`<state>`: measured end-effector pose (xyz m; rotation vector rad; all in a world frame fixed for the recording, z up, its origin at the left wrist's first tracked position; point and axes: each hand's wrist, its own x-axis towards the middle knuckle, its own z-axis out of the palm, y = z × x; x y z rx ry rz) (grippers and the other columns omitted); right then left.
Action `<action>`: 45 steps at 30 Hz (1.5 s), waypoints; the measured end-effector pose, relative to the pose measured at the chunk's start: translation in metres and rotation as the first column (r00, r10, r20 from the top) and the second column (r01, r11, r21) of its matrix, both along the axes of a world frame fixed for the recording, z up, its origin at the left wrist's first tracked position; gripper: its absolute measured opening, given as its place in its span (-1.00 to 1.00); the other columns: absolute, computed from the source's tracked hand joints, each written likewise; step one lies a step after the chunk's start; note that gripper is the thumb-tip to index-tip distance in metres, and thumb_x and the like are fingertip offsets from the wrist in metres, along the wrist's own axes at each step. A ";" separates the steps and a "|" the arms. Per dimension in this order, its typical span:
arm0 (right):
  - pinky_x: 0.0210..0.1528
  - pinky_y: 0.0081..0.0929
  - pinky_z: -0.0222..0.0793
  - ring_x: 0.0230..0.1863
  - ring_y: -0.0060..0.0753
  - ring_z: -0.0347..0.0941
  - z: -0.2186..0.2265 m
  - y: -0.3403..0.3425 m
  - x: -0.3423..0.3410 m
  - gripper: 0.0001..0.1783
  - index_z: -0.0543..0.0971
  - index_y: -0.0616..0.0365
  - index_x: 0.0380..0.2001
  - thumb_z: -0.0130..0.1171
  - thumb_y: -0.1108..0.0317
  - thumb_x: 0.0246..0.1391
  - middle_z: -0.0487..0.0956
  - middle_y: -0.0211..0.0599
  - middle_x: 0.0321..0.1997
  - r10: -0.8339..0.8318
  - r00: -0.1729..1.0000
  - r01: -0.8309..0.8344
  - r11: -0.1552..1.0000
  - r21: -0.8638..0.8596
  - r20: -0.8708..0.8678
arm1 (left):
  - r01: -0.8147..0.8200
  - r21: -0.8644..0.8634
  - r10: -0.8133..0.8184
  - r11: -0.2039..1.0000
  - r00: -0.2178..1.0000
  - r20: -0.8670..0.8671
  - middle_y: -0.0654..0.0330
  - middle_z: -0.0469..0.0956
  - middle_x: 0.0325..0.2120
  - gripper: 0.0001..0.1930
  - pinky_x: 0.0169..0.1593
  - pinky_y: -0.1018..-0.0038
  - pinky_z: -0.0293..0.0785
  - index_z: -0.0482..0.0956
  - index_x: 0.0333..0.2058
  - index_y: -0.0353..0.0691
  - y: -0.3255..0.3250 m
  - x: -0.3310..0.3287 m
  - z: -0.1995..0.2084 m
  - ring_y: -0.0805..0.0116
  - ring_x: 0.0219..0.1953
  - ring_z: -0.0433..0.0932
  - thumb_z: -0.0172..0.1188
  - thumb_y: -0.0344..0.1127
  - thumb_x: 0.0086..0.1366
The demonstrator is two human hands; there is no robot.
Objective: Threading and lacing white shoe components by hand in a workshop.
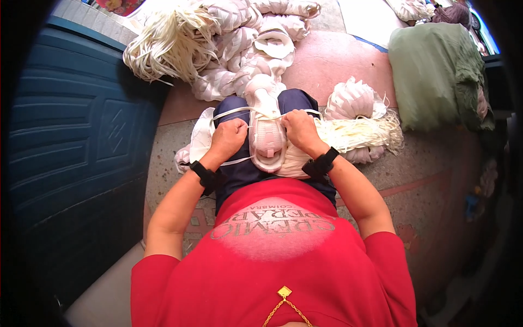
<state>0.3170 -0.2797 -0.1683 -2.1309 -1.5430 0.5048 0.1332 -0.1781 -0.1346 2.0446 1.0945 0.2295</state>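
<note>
A pale pink and white shoe upper [268, 136] lies lengthwise between my knees, its heel end with a small pink tab toward me. A flat cream shoelace [231, 112] crosses it, its strands running out to both sides. My left hand [229, 138] is closed beside the upper's left edge, fingers pinched on the lace. On the opposite edge, my right hand [299, 129] is closed on the lace as well. The fingertips are partly hidden on both hands. Another length of lace hangs near my left wrist.
Bundled shoe uppers [234, 46] are piled ahead, with a hank of cream laces [171, 43] at their left. More laces [370, 133] and a wrapped bundle [354, 99] lie to my right. A green sack [427, 76] stands farther right. A blue panelled door [81, 131] is on the left.
</note>
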 end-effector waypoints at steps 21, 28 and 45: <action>-0.30 -0.33 0.12 -0.35 -0.32 0.30 0.025 -0.003 -0.010 -0.76 0.54 0.09 -0.66 0.14 0.14 -0.20 0.44 -0.34 -0.52 0.040 0.933 -0.076 0.993 0.087 0.356 | 0.255 0.620 -0.099 0.743 0.957 -0.274 0.23 0.46 -0.64 -0.85 -0.35 0.28 0.21 0.49 -0.58 -0.13 -0.024 0.015 0.005 0.26 -0.40 0.38 0.16 -0.21 -0.01; -0.27 -0.27 0.14 -0.26 -0.25 0.30 0.030 -0.007 -0.013 -0.82 0.55 0.12 -0.61 0.07 0.26 -0.18 0.45 -0.27 -0.45 0.107 0.925 -0.067 0.991 -0.119 0.365 | 0.021 0.092 -0.007 0.995 0.989 -0.151 0.16 0.47 -0.57 -0.83 -0.32 0.24 0.31 0.53 -0.47 -0.16 -0.015 0.010 -0.016 0.17 -0.33 0.42 0.09 -0.21 0.01; -0.26 -0.22 0.26 -0.35 -0.05 0.36 0.010 -0.007 -0.006 -0.89 0.50 0.23 -0.52 0.02 0.43 -0.14 0.47 -0.06 -0.50 0.031 0.977 0.012 0.980 0.198 -0.212 | 0.556 0.597 -0.335 0.578 0.829 -0.448 0.21 0.38 -0.53 -0.97 -0.34 0.36 0.21 0.47 -0.63 -0.18 -0.009 0.036 0.017 0.22 -0.34 0.31 0.11 -0.41 -0.14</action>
